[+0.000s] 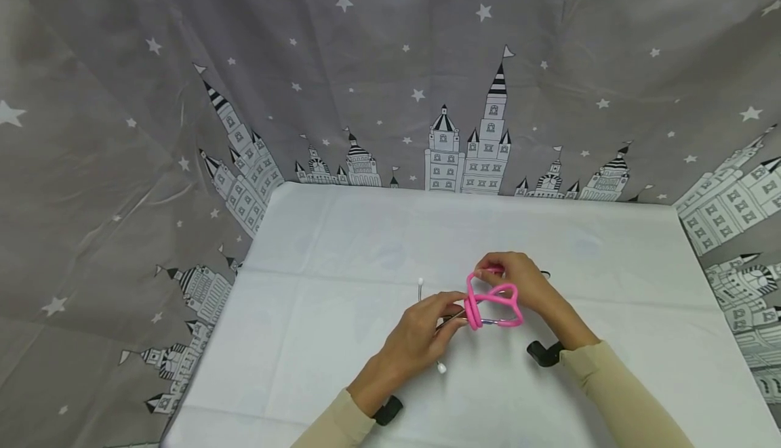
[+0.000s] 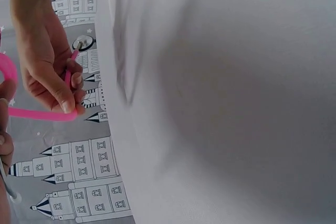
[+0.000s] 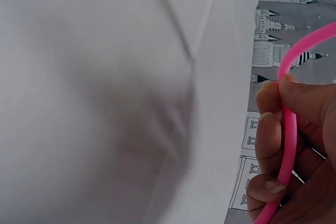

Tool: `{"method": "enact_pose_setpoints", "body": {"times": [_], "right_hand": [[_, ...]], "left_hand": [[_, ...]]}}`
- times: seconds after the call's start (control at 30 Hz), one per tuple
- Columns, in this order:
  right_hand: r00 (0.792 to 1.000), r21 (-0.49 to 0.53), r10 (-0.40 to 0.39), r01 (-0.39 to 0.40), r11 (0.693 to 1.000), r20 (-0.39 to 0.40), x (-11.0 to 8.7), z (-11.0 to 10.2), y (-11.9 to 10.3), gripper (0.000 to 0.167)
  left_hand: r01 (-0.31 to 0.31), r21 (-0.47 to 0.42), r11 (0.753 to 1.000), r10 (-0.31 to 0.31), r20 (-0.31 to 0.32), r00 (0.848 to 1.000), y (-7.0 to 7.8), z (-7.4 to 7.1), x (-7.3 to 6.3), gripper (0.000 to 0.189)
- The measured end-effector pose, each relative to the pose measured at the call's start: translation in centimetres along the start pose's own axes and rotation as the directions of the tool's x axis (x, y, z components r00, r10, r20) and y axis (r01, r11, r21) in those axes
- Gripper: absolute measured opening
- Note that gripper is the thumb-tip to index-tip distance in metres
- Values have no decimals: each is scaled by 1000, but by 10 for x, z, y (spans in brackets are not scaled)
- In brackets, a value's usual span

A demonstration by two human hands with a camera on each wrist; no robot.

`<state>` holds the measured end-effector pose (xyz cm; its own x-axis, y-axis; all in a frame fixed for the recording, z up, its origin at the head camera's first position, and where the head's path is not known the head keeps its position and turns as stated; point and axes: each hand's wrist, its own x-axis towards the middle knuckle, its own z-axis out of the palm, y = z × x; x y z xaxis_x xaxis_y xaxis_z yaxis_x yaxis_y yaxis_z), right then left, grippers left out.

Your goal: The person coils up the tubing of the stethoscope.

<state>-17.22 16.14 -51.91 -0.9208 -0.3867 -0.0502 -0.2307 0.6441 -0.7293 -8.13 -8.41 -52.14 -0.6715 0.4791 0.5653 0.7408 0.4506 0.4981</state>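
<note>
A stethoscope with pink tubing (image 1: pixel 500 287) is held up over the table between both hands. My left hand (image 1: pixel 421 333) grips its metal ear tubes beside several pink turns gathered close together. White ear tips (image 1: pixel 442 368) stick out on either side of that hand. A pink loop stands out to the right of the turns. My right hand (image 1: pixel 518 277) pinches the tubing between thumb and fingers, with the strand running through the palm, as the right wrist view shows. Past that hand, the round chest piece (image 2: pixel 83 43) hangs out at the tubing's end.
A white cloth (image 1: pixel 317 339) with fold creases covers the table. Grey curtains (image 1: pixel 378 48) printed with stars and castles rise behind and at both sides. A black wrist device (image 1: pixel 545 353) sits by the right sleeve, another (image 1: pixel 388 410) by the left.
</note>
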Motion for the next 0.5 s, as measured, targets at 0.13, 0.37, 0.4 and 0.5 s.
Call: {"method": "enact_pose_setpoints", "body": {"times": [0.13,0.37,0.4,0.5], "right_hand": [[1000,12,-3,3,1000,2,-1,1,1,8],[1000,16,-5,5,1000,19,-3,5,6,7],[1000,15,-9,8,1000,22,-3,6,7,7],[999,21,-24,23,1000,25,-5,8,8,9]], "left_hand": [[-12,0,1000,12,-8,1000,-2,0,-1,61],[-63,40,997,64,-18,998,-3,0,-2,62],[-66,40,997,66,-17,998,-3,0,-2,60],[-68,23,997,68,-18,998,-3,0,-2,55]]}}
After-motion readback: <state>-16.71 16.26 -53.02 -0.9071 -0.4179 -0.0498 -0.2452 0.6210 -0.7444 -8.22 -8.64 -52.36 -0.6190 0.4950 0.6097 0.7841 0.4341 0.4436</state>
